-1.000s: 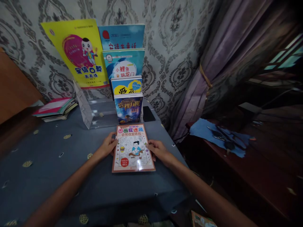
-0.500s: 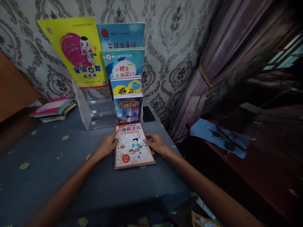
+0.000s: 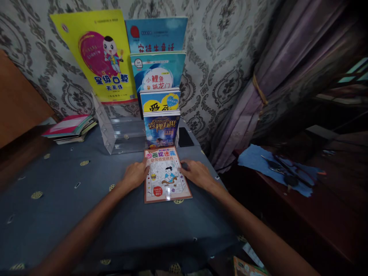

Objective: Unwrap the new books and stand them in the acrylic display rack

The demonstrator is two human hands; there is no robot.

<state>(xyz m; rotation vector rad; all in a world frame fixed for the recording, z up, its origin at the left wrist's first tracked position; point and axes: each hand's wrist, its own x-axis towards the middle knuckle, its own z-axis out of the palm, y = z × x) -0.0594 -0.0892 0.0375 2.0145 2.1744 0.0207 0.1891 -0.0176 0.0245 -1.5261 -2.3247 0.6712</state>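
Observation:
A children's picture book [image 3: 166, 179] with a drawn figure in blue on its cover lies face up, low over or on the table, in front of a clear acrylic book rack [image 3: 126, 147]. My left hand [image 3: 135, 174] grips its left edge, thumb on the cover. On the right edge my right hand [image 3: 197, 173] holds it the same way; the fingers beneath are hidden. Just behind stands a dark blue book [image 3: 161, 132] in the rack's lowest step. Above it are a yellow-and-blue book [image 3: 148, 102], two teal books [image 3: 157, 80] and a tall yellow workbook [image 3: 100, 57].
A stack of thin books [image 3: 70, 128] lies left of the rack. A dark flat phone-like object [image 3: 185, 137] rests at its right. Beyond the table's right edge, a blue cloth [image 3: 278, 168] with scissors-like tools lies on a dark red surface. A curtain [image 3: 244, 103] hangs behind.
The view has shifted, so the scene sits slightly further right. Both hands still hold the picture book, which now lies flatter, with its top edge against the rack's front.

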